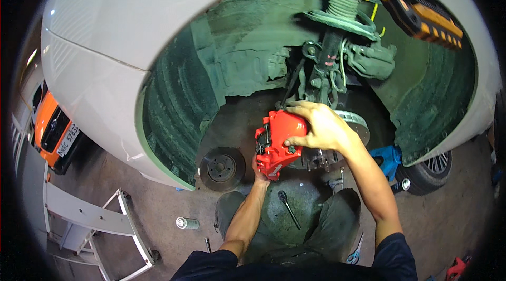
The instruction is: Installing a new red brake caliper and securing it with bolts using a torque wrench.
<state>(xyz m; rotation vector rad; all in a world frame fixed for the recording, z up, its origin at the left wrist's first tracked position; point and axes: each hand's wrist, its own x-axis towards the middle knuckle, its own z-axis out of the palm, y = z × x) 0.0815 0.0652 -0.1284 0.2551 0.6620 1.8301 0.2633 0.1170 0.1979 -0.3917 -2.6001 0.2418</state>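
Observation:
A red brake caliper (282,141) is held up between both hands, in front of the wheel hub. My left hand (260,171) grips its lower left end from beneath, with most of the fingers hidden behind it. My right hand (316,125) is wrapped over the upper right side, thumb on the front face and fingers across the top. Black parts show in the caliper's left-facing opening. Just right of it, partly covered by my right wrist, are the wheel hub (318,160) with its studs and a shiny brake disc (354,123).
The strut and coil spring (342,6) rise above, with a grey caliper (371,60) beside them. A work light (421,15) hangs upper right. On the floor are a dark brake disc (222,169), a ratchet (289,210), a spray can (187,223), a blue stand (387,160) and a wheel (431,173).

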